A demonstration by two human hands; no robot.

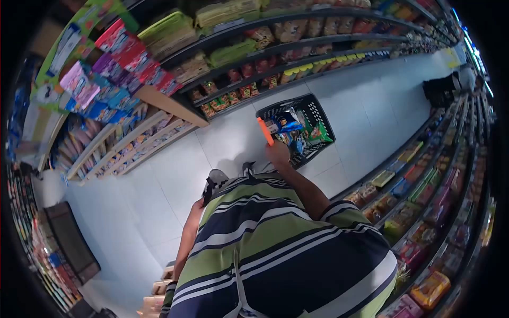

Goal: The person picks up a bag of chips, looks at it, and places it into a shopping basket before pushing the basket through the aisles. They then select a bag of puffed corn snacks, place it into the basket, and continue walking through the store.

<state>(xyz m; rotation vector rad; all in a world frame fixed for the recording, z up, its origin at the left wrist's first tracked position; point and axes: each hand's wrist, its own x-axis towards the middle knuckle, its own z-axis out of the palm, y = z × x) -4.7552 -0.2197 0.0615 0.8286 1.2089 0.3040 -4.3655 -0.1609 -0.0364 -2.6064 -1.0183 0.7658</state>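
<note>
My right hand (pixel 278 153) is closed around the orange handle (pixel 265 131) of a black shopping basket (pixel 323 114). Inside the basket lie a blue packet (pixel 289 122), a green packet (pixel 319 132) and other small packs. My left hand (pixel 199 205) hangs low beside the striped shirt (pixel 265 228), near a shoe (pixel 214 179); its fingers cannot be made out, nor whether it holds anything.
Snack shelves (pixel 233 26) run along the top, and more packed shelves (pixel 413 212) line the right. A rack of pink, red and blue packets (pixel 119 58) stands at upper left. A dark mat or panel (pixel 71 238) is at lower left. A dark shape (pixel 442 90) is far down the aisle.
</note>
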